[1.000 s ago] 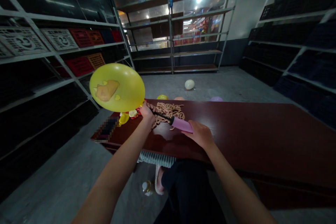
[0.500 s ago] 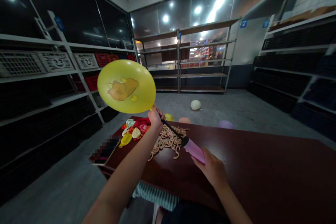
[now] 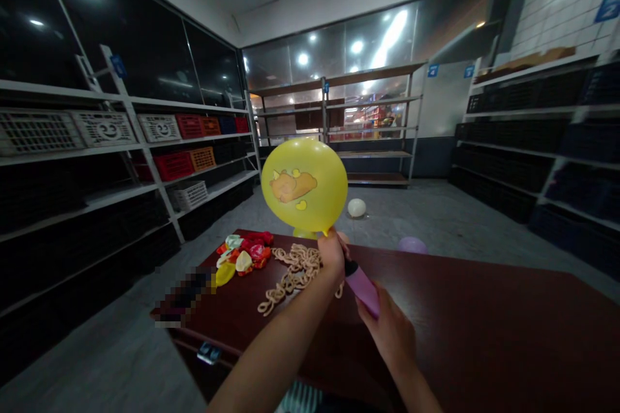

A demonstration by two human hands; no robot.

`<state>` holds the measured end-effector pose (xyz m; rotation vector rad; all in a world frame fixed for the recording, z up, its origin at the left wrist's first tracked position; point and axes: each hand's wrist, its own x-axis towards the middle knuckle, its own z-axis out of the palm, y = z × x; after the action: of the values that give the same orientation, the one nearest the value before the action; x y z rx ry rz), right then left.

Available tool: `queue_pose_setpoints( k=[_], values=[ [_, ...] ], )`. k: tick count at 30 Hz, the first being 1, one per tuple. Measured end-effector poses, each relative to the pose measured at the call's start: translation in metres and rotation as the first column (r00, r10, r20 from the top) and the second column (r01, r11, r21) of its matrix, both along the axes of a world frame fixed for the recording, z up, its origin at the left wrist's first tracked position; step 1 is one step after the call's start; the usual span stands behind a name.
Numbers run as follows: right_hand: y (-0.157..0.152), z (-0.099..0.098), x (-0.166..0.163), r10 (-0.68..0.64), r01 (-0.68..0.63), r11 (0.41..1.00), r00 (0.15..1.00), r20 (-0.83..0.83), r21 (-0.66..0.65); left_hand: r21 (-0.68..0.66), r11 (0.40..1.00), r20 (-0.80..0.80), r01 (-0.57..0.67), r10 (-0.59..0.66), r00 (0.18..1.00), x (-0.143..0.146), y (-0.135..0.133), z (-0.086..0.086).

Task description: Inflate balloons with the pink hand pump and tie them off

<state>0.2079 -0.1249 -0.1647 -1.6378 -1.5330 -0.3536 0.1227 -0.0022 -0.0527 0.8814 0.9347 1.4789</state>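
Observation:
My left hand (image 3: 332, 250) is pinched shut on the neck of an inflated yellow balloon (image 3: 304, 184) with an orange print, held up above the dark red table (image 3: 484, 322). The balloon's neck sits on the black nozzle of a pink hand pump (image 3: 362, 287). My right hand (image 3: 390, 334) grips the pump's rear end, just behind and below the left hand. On the table beyond lie a pile of tan rubber bands (image 3: 289, 274) and a heap of flat coloured balloons (image 3: 241, 255).
Loose inflated balloons lie on the floor past the table: a white one (image 3: 356, 207) and a purple one (image 3: 412, 244). Metal shelving with crates (image 3: 174, 164) lines the left wall, dark shelving (image 3: 542, 142) the right. A blurred-out object (image 3: 184, 293) sits at the table's left corner.
The balloon and both hands have shifted right toward the centre of view and the pump has closed up shorter. The camera has tilted upward, showing more ceiling.

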Motion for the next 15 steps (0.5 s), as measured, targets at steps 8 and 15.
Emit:
queue_pose_setpoints(
  k=[8, 15],
  values=[
    [0.002, 0.021, -0.018, 0.042, -0.043, 0.999, 0.980, 0.194, 0.004, -0.125, 0.992, 0.066, -0.010, 0.018, 0.998, -0.017, -0.003, -0.026],
    [0.005, 0.035, -0.037, 0.057, -0.038, 0.997, 0.939, 0.339, -0.064, -0.157, 0.988, 0.025, 0.006, -0.002, 1.000, -0.046, 0.007, -0.045]
  ],
)
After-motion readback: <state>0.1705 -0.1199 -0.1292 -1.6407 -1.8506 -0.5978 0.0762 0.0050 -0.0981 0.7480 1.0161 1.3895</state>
